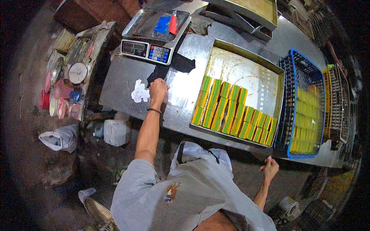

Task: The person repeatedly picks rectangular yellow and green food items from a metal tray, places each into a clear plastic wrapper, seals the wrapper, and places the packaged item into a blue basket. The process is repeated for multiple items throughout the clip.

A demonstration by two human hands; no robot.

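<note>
My left hand [158,90] is curled over the metal table, beside a black cloth [182,63] and a loose pile of small white paper slips [140,91]. Its fingers hide whatever may be in the grasp. My right hand [270,168] hangs in the air just off the table's front edge, loosely bent, with nothing seen in it. Between the hands lies a shallow metal tray [245,57]. Rows of yellow-and-green wrapped blocks [222,106] fill its near part, the left rows reaching farther back than the right ones.
A digital scale [156,37] stands at the back left, bearing a blue piece and a red piece. Right of the tray is a blue-rimmed plastic crate [307,109] with similar blocks. More metal trays [248,14] sit behind. A cluttered side bench [83,57] is at left.
</note>
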